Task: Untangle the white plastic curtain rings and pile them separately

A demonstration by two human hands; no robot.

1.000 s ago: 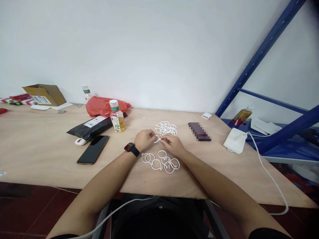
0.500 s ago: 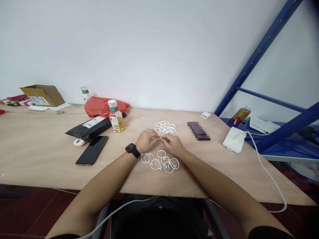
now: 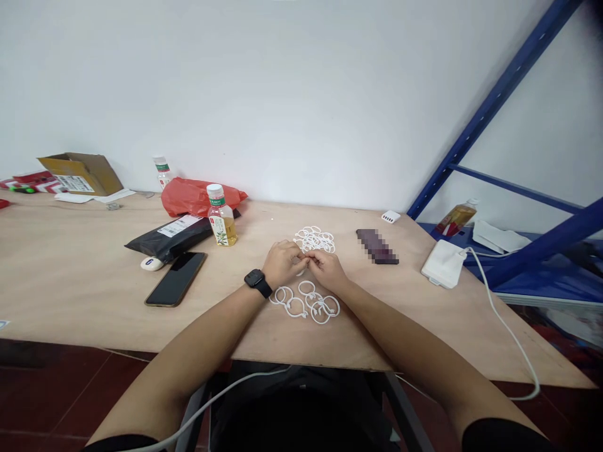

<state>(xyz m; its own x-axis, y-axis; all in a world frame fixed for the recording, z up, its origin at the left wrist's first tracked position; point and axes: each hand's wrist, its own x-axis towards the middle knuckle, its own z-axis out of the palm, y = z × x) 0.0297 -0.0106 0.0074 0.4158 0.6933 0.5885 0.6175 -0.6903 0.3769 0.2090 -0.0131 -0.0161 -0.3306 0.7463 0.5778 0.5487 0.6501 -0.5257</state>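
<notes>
The left hand [image 3: 282, 263] and right hand [image 3: 328, 270] were bare, a black smartwatch [image 3: 257, 282] with a dark square face and black strap circled the left wrist, and dark short sleeves [image 3: 499, 437] topped the arms.

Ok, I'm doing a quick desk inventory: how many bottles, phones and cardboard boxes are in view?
Plastic bottles: 3 (front bottle, rear bottle, far-right bottle)
Smartphones: 1
Cardboard boxes: 1
Total: 5
</notes>
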